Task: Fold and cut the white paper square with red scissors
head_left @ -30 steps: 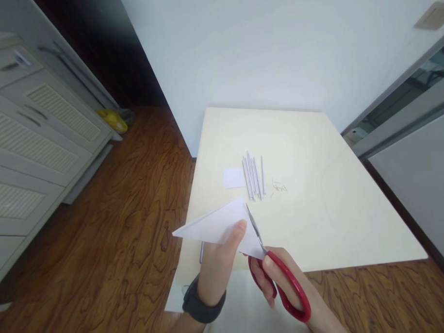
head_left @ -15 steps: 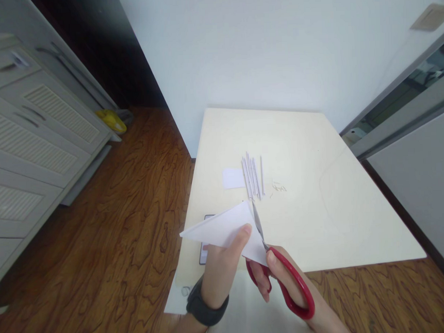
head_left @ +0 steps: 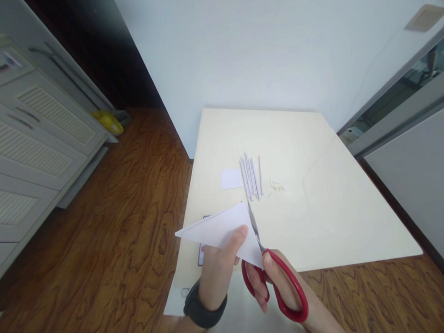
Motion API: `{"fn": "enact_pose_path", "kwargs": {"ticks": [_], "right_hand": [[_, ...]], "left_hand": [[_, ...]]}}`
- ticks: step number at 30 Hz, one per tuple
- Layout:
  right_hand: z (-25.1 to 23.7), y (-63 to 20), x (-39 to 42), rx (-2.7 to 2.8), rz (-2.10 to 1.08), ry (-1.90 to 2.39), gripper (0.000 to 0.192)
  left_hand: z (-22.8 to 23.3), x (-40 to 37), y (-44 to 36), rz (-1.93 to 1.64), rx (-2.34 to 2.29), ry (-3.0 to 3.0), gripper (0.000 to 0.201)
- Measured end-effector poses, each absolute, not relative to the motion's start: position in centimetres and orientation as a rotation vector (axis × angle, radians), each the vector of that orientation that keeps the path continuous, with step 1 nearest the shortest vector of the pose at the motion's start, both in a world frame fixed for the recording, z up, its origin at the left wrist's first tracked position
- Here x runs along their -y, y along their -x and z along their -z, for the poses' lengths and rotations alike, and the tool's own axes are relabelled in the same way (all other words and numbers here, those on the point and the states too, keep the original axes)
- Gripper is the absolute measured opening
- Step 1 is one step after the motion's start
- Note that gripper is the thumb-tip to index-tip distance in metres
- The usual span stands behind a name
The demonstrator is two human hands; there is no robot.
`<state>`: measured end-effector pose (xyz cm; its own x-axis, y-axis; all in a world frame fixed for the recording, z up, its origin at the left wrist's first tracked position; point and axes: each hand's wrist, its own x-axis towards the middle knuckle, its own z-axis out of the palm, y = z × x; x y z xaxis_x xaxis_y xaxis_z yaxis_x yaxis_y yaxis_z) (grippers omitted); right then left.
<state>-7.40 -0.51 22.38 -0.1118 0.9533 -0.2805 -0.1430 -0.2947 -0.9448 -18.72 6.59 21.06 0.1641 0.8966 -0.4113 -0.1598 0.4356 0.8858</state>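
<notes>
A folded white paper triangle [head_left: 213,229] is pinched in my left hand [head_left: 225,251], thumb on top and the other fingers mostly hidden beneath. My right hand [head_left: 280,276] grips red-handled scissors [head_left: 295,285], with fingers through the loops. The blades lie along the paper's right edge; whether they are cutting into it I cannot tell. Partly covered by the paper and my left hand, a dark-edged flat device, apparently a phone [head_left: 201,254], lies on the table.
On the cream table [head_left: 340,206] lie several thin rolled paper sticks [head_left: 252,177], a small white paper sheet [head_left: 231,179] and some small thin scraps [head_left: 276,186]. A white wall [head_left: 247,49] stands behind. White cabinets [head_left: 35,134] are to the left.
Both hands, the paper and the scissors have shifted slightly left in view, along with a small camera shift. The grips stay the same.
</notes>
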Motion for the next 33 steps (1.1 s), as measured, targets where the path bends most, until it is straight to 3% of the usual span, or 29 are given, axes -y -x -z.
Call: {"fn": "enact_pose_path", "kwargs": {"ticks": [6, 12, 22, 33], "right_hand": [[-22.7, 7.1, 0.4, 0.997, -1.573, 1.253, 0.043], [-21.9, 6.8, 0.5, 1.047, -1.601, 1.213, 0.048], [-23.0, 6.9, 0.9, 0.976, -1.547, 1.284, 0.037], [-22.5, 7.0, 0.8, 0.99, -1.579, 1.26, 0.046]], "left_hand": [[-21.0, -6.7, 18.8, -0.976, -1.14, -0.826, 0.017], [-20.8, -6.5, 18.6, -1.002, -1.102, -0.739, 0.018], [-20.9, -5.9, 18.5, -0.896, -1.096, -0.69, 0.018], [-21.7, -5.9, 18.1, -0.923, -1.082, -0.656, 0.017]]}}
